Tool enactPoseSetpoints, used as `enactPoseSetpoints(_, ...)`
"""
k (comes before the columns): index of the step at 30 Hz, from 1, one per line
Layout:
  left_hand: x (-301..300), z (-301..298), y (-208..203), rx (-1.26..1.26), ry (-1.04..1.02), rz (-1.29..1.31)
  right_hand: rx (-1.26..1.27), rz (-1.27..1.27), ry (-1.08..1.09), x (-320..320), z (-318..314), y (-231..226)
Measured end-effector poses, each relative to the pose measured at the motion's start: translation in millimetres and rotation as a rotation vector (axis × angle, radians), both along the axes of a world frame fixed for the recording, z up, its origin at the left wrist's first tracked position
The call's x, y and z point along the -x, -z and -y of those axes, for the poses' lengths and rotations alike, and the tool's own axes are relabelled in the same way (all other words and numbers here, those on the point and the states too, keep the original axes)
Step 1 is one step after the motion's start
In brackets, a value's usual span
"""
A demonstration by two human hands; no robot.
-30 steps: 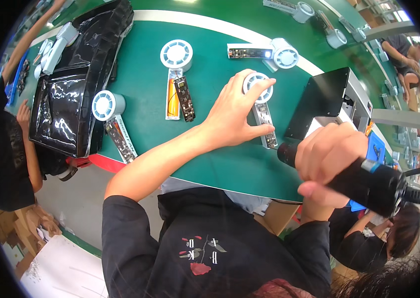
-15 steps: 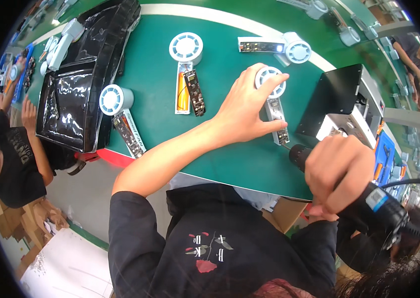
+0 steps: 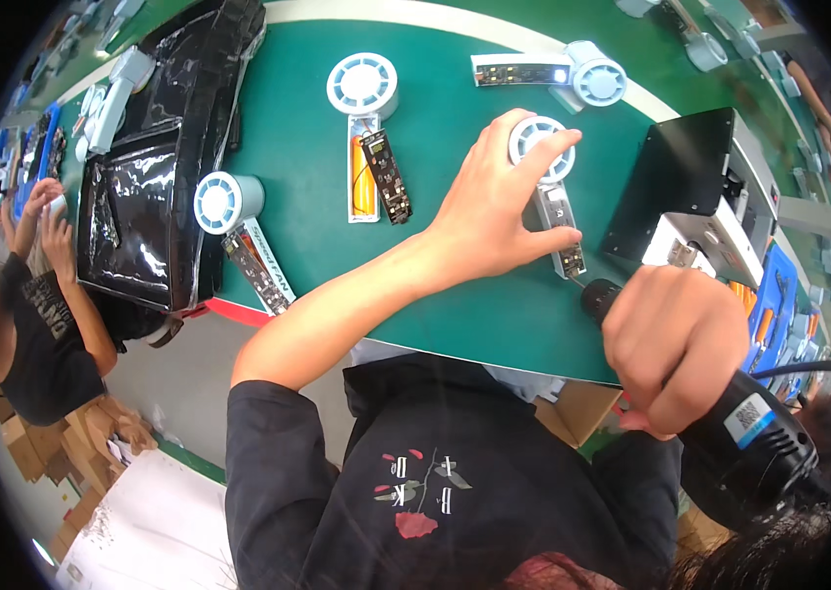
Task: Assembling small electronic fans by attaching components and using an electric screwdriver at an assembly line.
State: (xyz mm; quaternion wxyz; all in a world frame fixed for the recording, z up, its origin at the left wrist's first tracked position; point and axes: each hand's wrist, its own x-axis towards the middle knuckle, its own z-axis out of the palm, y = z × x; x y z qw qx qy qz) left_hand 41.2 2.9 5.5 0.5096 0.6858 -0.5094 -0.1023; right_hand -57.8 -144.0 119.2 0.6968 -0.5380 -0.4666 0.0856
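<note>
My left hand [image 3: 484,216] steadies a pale blue handheld fan [image 3: 556,206] on the green table, its fingers at the round head and its thumb on the opened handle. A circuit board shows in that handle. My right hand [image 3: 676,339] is wrapped round a black electric screwdriver [image 3: 769,462]. Its thin bit reaches the lower end of the handle; whether it sits in a screw is too small to tell. Behind my left hand lies another fan [image 3: 597,81] with a lit white light on its board. Two more opened fans, one in the middle [image 3: 362,87] and one at left [image 3: 226,203], have boards exposed.
A black box-shaped machine [image 3: 676,162] with a metal front stands just beyond my right hand. Beside it is a blue tray [image 3: 779,295]. A shiny black tray [image 3: 135,216] occupies the table's left end, with fan parts behind it. A co-worker [image 3: 66,315] sits at left.
The whole view has shifted slightly. My hands keep the same hold on the fan and screwdriver, with the bit still at the handle's end. The co-worker's hands at left have moved.
</note>
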Motion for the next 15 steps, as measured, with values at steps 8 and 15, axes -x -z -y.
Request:
enactPoseSetpoints(8,1,-2,-2,-0.031,-0.038,0.009,-0.229,-0.202,0.663,58,28,-41)
enactPoseSetpoints(15,2,0,-8,-0.051,-0.039,0.062,-0.103,-0.085,0.918,130,84,-73)
